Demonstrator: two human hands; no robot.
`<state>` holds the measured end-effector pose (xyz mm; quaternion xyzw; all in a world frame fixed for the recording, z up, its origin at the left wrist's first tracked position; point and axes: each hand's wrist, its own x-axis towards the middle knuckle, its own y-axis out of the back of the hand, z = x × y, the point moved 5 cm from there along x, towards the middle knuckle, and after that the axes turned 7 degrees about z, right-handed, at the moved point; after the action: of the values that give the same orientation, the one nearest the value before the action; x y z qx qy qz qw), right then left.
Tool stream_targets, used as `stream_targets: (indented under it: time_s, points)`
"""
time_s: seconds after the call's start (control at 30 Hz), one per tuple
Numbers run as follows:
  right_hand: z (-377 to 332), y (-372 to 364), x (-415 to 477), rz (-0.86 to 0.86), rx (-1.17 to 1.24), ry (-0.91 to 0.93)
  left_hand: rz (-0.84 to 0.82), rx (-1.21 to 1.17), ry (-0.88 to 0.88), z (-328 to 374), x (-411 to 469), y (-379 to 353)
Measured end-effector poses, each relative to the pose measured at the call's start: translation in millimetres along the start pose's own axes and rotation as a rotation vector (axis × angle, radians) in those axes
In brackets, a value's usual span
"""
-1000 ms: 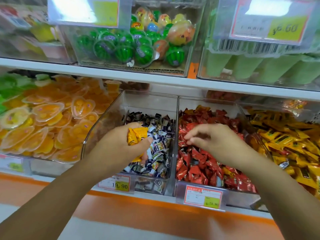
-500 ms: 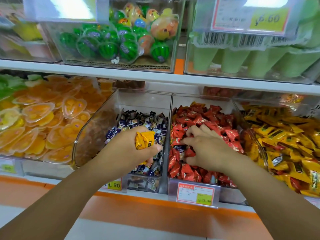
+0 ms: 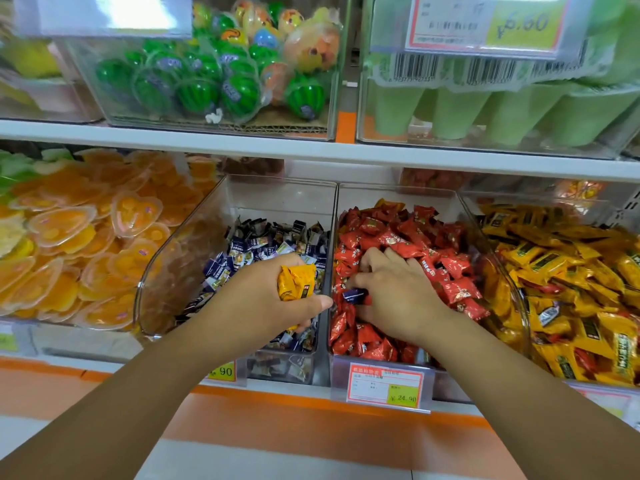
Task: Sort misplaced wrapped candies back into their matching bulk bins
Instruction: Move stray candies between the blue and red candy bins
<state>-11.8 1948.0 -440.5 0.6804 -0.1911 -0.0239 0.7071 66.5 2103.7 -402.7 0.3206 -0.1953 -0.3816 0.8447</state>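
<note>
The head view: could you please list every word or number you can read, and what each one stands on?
"¥ 24.90": lower right price tag, under the red candy bin.
"90": lower left price tag, under the dark-blue candy bin; its start is hidden.
"¥6.60", first digit unsure: upper price tag.
Barcodes, the tags' small print and the candy wrappers: too blurred to read.

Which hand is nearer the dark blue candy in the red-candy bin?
Right. The right hand pinches the dark blue candy; the left hand, gripping yellow candies, is over the neighbouring bin.
</note>
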Motion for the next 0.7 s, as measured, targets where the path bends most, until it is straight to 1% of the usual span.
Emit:
stream_targets:
  time_s: [0.1, 0.13, 0.23, 0.3, 0.43, 0.57, 0.6, 0.63, 0.7]
  points:
    - [3.7, -1.7, 3.3, -0.030, 0.042, -0.034, 0.000, 0.018, -0.002, 0.2, -0.9, 0.8]
    - [6.9, 0.6, 3.6, -0.040, 0.120, -0.058, 0.007, 0.023, 0.000, -0.4, -0.9, 2.6]
    - [17.1, 18.0, 1.1, -0.013, 0.487, -0.140, 0.020, 0.021, 0.011, -2.9, -2.2, 9.1]
    - [22.3, 30.4, -3.8, -0.005, 0.623, -0.209, 0.018, -0.002, 0.021, -5.1, -3.7, 11.8]
    - [26.2, 43.5, -10.6, 0.107, 0.644, -0.286, 0.014, -0.013, 0.047, -11.1, -7.7, 15.3]
    - [9.5, 57.9, -5.4, 0.328, 0.723, -0.290, 0.005, 0.001, 0.067, -16.1, -12.0, 19.0]
    - [2.9, 59.8, -1.2, 0.355, 0.754, -0.275, 0.006, 0.003, 0.062, -16.1, -13.2, 20.2]
    - [-3.5, 60.1, 3.5, 0.356, 0.791, -0.262, 0.009, 0.005, 0.050, -14.2, -14.3, 21.6]
    - [-10.2, 56.0, 11.4, 0.301, 0.841, -0.273, 0.014, 0.007, 0.028, -9.5, -16.3, 24.2]
